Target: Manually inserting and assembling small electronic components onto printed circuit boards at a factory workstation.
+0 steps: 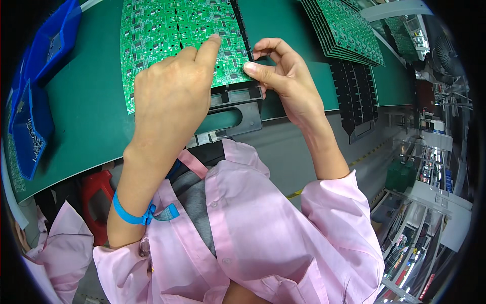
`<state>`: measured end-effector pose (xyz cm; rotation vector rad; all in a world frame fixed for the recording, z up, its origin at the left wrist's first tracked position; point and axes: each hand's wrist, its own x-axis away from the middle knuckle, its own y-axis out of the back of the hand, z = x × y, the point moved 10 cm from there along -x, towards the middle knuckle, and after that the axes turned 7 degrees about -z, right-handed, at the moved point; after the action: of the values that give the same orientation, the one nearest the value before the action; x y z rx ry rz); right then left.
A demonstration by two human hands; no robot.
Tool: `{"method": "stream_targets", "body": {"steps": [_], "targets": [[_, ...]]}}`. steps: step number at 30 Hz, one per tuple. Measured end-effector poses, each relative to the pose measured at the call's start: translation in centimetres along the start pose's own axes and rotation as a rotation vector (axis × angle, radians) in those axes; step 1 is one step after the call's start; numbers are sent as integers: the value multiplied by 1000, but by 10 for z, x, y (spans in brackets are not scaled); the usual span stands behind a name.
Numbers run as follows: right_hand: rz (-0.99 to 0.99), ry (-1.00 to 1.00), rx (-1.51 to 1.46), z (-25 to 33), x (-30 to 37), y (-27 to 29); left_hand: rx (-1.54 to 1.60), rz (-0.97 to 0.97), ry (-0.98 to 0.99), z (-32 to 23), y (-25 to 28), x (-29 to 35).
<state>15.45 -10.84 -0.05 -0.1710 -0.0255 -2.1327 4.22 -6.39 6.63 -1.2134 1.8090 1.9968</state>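
A green circuit board panel (230, 55), populated with small chips, lies over a black slotted carrier (248, 115) with a handle cut-out. My left hand (174, 83) is over the panel, its index finger stretched out with the tip at the board's surface. The other left fingers curl under and are hidden, so what they may hold does not show. At the panel's near right corner, my right hand (291, 76) has its thumb on top and its fingers around the edge, partly out of sight. A blue strap (132, 215) circles my left wrist.
Blue bins (33, 131) with small metal parts stand at the left of the green table (86, 96). A stack of green boards (349, 33) sits at the far right above another black carrier (357, 93). A red stool (98, 195) and a person's pink sleeve (66, 243) are lower left.
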Motion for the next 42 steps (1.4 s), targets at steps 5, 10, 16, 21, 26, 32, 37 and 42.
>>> {"method": "stream_targets", "body": {"steps": [5, 10, 16, 21, 26, 32, 37, 42], "targets": [[8, 0, -19, 0, -1, 0, 2, 0, 6, 0, 1, -1], [3, 24, -1, 1, 0, 0, 7, -5, 2, 1, 1, 1], [30, 87, -4, 17, -1, -8, -16, 10, 10, 6, 9, -6], [2, 18, 33, 17, -1, -16, 18, 153, 74, 20, 0, -5], [-70, 239, 126, 68, 12, -13, 83, 105, 115, 22, 36, -18], [115, 44, -730, 90, 85, -131, 597, -467, 204, 42, 183, 4], [356, -325, -893, 77, 139, -222, 260, -428, 7, 14, 227, 35], [483, -492, -930, -3, 217, -187, 302, -340, 223, 47, 234, 58]]}}
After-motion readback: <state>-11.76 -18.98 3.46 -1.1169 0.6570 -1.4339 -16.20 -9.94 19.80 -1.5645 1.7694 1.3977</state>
